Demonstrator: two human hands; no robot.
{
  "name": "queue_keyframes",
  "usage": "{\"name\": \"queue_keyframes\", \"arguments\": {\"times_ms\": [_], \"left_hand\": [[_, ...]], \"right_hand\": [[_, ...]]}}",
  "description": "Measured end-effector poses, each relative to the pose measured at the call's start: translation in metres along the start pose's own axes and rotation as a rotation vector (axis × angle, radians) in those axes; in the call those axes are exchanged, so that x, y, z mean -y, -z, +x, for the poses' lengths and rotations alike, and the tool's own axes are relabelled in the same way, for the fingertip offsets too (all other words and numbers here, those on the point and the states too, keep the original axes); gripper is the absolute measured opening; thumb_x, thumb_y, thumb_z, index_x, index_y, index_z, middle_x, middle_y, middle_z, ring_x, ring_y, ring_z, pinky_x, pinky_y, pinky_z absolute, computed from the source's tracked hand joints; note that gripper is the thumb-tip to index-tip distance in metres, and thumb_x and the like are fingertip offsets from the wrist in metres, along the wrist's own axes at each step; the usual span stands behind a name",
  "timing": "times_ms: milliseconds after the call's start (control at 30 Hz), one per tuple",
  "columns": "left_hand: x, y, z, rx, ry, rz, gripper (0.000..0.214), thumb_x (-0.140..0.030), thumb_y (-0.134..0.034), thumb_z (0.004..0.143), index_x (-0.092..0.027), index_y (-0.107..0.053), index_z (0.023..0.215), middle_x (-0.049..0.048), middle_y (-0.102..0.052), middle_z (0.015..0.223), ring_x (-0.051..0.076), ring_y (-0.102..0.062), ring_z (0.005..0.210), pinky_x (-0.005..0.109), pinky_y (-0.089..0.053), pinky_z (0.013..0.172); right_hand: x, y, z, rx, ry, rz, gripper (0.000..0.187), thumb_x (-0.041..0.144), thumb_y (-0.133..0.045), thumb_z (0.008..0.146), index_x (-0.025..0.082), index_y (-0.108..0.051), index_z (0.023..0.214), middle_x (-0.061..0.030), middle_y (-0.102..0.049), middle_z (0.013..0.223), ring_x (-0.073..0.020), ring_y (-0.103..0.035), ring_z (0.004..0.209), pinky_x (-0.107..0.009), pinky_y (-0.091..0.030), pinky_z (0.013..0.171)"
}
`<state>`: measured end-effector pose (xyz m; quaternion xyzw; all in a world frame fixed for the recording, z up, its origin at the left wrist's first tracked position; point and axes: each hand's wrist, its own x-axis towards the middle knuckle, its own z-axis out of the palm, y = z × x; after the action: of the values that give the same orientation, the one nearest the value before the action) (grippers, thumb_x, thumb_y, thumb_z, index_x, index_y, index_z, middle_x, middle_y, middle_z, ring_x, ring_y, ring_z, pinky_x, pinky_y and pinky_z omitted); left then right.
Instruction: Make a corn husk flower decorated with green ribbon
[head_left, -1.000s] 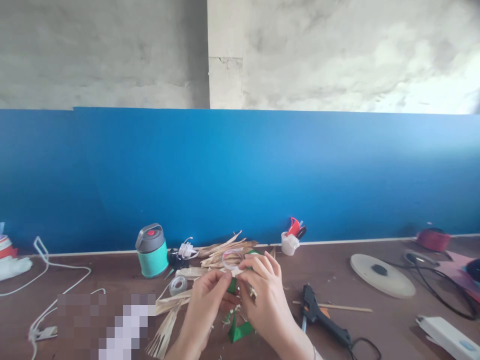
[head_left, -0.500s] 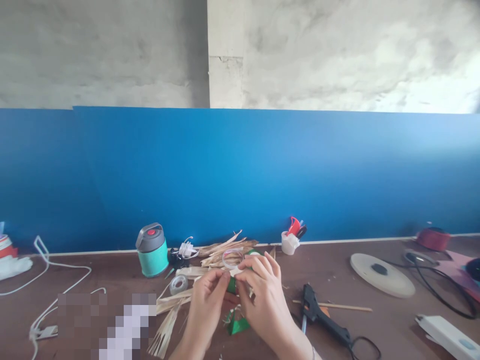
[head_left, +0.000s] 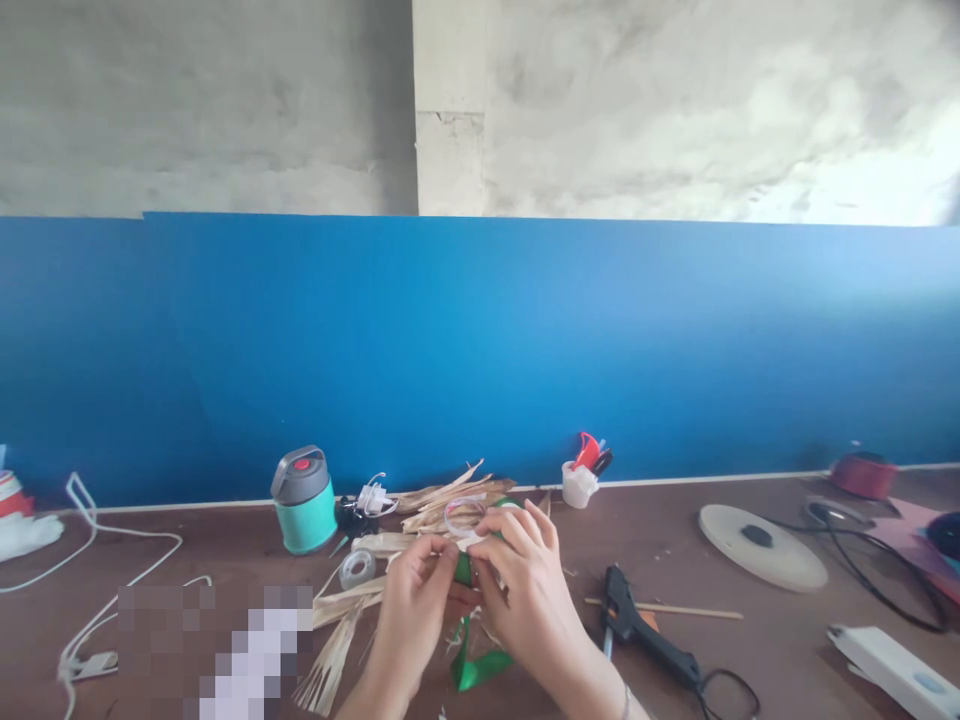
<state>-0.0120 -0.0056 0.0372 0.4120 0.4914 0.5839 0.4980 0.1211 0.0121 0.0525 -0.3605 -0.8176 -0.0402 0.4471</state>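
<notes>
My left hand (head_left: 409,610) and my right hand (head_left: 525,590) meet over the brown table (head_left: 735,640), fingers pinched together on a small green piece with a white tip (head_left: 465,565). A green ribbon (head_left: 476,665) hangs down from between them and curls on the table. Dried straw strips (head_left: 442,500) lie just behind my hands, and more straw (head_left: 334,650) fans out at my left wrist. A clear tape roll (head_left: 357,569) sits left of my left hand.
A teal flask with a grey lid (head_left: 304,500) stands at the back left, a white cup of tools (head_left: 581,480) at the back. A black glue gun (head_left: 645,630) and thin stick (head_left: 667,608) lie to the right, beyond them a round white disc (head_left: 761,548), black cable (head_left: 885,570) and white cords (head_left: 97,560).
The green ribbon below my hands has dropped lower and curled further out. My hands stay pinched in the same spot.
</notes>
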Motion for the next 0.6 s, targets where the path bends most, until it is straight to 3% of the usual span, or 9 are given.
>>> {"name": "queue_keyframes", "arguments": {"times_ms": [233,367,467,600], "left_hand": [[0.011,0.001,0.005,-0.008,-0.061,0.066,0.031,-0.048,-0.064,0.070,-0.018,-0.058,0.071,-0.0012,-0.063,0.052,0.018,-0.064,0.045,0.026,-0.051,0.046],[0.014,0.000,0.006,-0.018,-0.080,0.099,0.030,-0.048,-0.063,0.072,-0.018,-0.057,0.072,-0.0012,-0.063,0.054,0.019,-0.066,0.048,0.026,-0.052,0.047],[0.014,0.001,0.006,-0.005,-0.124,0.142,0.030,-0.049,-0.060,0.075,-0.018,-0.058,0.074,0.0005,-0.065,0.058,0.021,-0.067,0.052,0.027,-0.053,0.049],[0.015,0.003,0.005,0.008,-0.160,0.199,0.031,-0.049,-0.057,0.077,-0.018,-0.058,0.076,0.0039,-0.068,0.064,0.023,-0.069,0.057,0.029,-0.055,0.052]], "right_hand": [[-0.008,0.010,-0.002,0.083,-0.053,0.046,0.033,0.006,-0.054,0.074,0.026,-0.064,0.098,-0.0052,-0.063,0.103,-0.0234,-0.055,0.098,-0.043,-0.041,0.088],[-0.027,0.024,0.000,0.087,-0.143,0.067,0.026,0.011,-0.050,0.079,0.024,-0.065,0.095,-0.0061,-0.066,0.100,-0.0230,-0.058,0.097,-0.039,-0.044,0.085],[-0.058,0.039,-0.008,0.125,-0.290,-0.042,0.018,0.013,-0.049,0.077,0.021,-0.065,0.073,-0.0049,-0.068,0.089,-0.0224,-0.061,0.087,-0.036,-0.045,0.078],[-0.103,0.056,-0.049,0.312,-0.640,-0.459,0.021,0.016,-0.052,0.071,0.019,-0.063,0.089,-0.0101,-0.068,0.094,-0.0303,-0.061,0.093,-0.040,-0.044,0.075]]}}
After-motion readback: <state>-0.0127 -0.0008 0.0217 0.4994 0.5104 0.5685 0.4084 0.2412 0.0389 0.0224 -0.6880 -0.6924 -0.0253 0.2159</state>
